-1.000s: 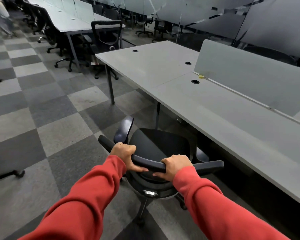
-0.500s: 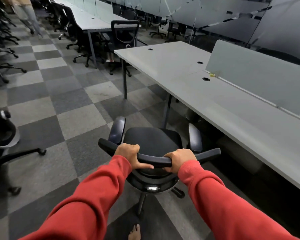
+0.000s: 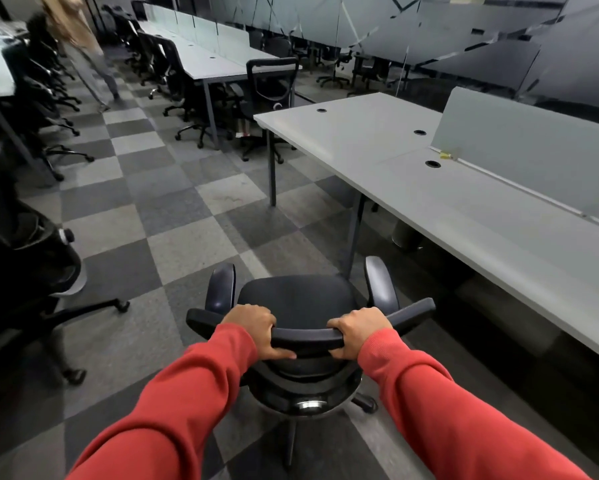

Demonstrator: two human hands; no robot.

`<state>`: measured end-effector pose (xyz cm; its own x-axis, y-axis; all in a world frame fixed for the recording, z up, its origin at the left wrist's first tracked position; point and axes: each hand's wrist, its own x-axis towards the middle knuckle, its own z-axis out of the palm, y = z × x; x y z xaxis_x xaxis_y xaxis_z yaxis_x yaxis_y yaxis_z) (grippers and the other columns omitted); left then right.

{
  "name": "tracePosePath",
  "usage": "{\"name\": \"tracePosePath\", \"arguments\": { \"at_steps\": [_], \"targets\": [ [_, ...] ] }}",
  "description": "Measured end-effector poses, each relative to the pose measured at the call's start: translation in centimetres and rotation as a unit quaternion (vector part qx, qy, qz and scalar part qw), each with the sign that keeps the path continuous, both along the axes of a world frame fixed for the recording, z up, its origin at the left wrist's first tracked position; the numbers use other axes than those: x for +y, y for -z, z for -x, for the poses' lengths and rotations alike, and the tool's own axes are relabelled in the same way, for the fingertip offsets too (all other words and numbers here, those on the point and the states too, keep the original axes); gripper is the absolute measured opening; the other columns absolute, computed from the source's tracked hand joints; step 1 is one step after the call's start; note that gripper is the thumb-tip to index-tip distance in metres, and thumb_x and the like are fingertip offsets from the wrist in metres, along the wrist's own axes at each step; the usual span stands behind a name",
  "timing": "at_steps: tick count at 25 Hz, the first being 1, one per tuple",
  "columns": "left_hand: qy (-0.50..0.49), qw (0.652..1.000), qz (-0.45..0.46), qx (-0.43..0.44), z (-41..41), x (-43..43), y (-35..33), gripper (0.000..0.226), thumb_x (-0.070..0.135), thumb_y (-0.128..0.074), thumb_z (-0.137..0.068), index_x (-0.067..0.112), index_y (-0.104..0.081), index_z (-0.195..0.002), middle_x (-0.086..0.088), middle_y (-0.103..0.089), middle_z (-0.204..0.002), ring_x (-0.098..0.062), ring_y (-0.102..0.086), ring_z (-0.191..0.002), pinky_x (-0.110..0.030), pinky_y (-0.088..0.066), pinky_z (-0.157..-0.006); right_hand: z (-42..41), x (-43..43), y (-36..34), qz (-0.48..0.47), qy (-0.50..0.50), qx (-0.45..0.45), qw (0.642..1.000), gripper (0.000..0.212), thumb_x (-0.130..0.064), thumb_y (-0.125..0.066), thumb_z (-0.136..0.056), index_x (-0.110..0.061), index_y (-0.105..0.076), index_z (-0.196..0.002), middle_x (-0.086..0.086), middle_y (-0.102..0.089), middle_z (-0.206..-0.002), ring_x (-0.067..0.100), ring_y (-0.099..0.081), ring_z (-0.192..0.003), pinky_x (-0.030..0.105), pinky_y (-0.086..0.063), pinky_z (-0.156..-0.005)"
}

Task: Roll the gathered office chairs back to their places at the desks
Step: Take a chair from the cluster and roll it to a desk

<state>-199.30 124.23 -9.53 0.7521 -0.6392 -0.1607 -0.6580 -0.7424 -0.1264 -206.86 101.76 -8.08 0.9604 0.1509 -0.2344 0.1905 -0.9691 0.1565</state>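
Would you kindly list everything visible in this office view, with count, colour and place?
held chair: one, black, foreground aisle beside the near desk.
near desk: one, grey, right.
divider panel: one, frosted grey, upright along that desk.
other chairs: several, black, left edge and at far desks.
far desks: a row, pale grey, centre background.
floor: one, grey chequered tiles, throughout.
other person: one, blurred, top left aisle.
sleeves: two, red, bottom.
left grip, right grip: two bare hands, holding the held chair's backrest rail.

Checkered carpet (image 3: 187,244); frosted glass wall (image 3: 568,57); a person (image 3: 80,39) far left.
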Motion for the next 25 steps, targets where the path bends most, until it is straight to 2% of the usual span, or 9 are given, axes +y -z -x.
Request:
{"name": "tracePosePath", "arguments": {
  "at_steps": [6, 10, 13, 19, 25],
  "targets": [
    [-0.008, 1.000, -0.024, 0.014, -4.7, 1.3, -0.4, 0.084, 0.093, -0.045, -0.062, 0.020, -0.066, -0.097, -0.002, -0.068, -0.101, -0.024, -0.064, -0.099, -0.035, -0.047, -0.083, -3.5, 1.6, 0.4, 0.003, 0.032, -0.012, 0.999, 0.045, -0.058, -0.057, -0.080, -0.026, -0.058, -0.111, -0.004, -0.068, -0.112, 0.026, -0.064, -0.105, 0.031, -0.044, -0.079],
    [0.021, 0.999, -0.026, 0.013, -8.7, 3.2, -0.6, 0.084, 0.092, -0.046, -0.063, 0.020, -0.066, -0.099, -0.005, -0.069, -0.101, -0.026, -0.064, -0.098, -0.034, -0.046, -0.083, -6.6, 4.0, 0.5, -0.014, 0.065, -0.020, 0.998, 0.043, -0.059, -0.059, -0.079, -0.026, -0.061, -0.106, -0.005, -0.069, -0.107, 0.023, -0.065, -0.103, 0.031, -0.047, -0.079],
    [0.052, 0.998, -0.017, 0.013, -12.0, 4.8, -1.1, 0.084, 0.092, -0.046, -0.064, 0.018, -0.068, -0.098, -0.006, -0.069, -0.098, -0.028, -0.065, -0.095, -0.035, -0.047, -0.083, -9.4, 6.0, 0.2, 0.002, 0.097, -0.028, 0.995, 0.047, -0.062, -0.059, -0.078, -0.028, -0.061, -0.111, -0.008, -0.069, -0.110, 0.019, -0.063, -0.106, 0.027, -0.042, -0.077],
    [0.074, 0.996, -0.041, 0.029, -19.5, 8.4, -1.3, 0.083, 0.092, -0.046, -0.063, 0.018, -0.066, -0.093, -0.005, -0.069, -0.090, -0.027, -0.065, -0.087, -0.036, -0.051, -0.080, -15.7, 10.6, 0.5, -0.006, 0.125, -0.028, 0.992, 0.050, -0.064, -0.056, -0.081, -0.031, -0.060, -0.119, -0.009, -0.068, -0.117, 0.017, -0.062, -0.110, 0.027, -0.044, -0.084],
    [0.092, 0.994, -0.052, 0.027, -28.9, 10.7, -1.3, 0.082, 0.093, -0.049, -0.058, 0.018, -0.064, -0.088, -0.002, -0.069, -0.090, -0.025, -0.064, -0.086, -0.035, -0.048, -0.079, -23.7, 13.0, 0.9, -0.016, 0.126, -0.056, 0.990, 0.054, -0.067, -0.052, -0.081, -0.028, -0.058, -0.118, -0.009, -0.067, -0.117, 0.018, -0.063, -0.109, 0.028, -0.044, -0.084]
  ]
}}
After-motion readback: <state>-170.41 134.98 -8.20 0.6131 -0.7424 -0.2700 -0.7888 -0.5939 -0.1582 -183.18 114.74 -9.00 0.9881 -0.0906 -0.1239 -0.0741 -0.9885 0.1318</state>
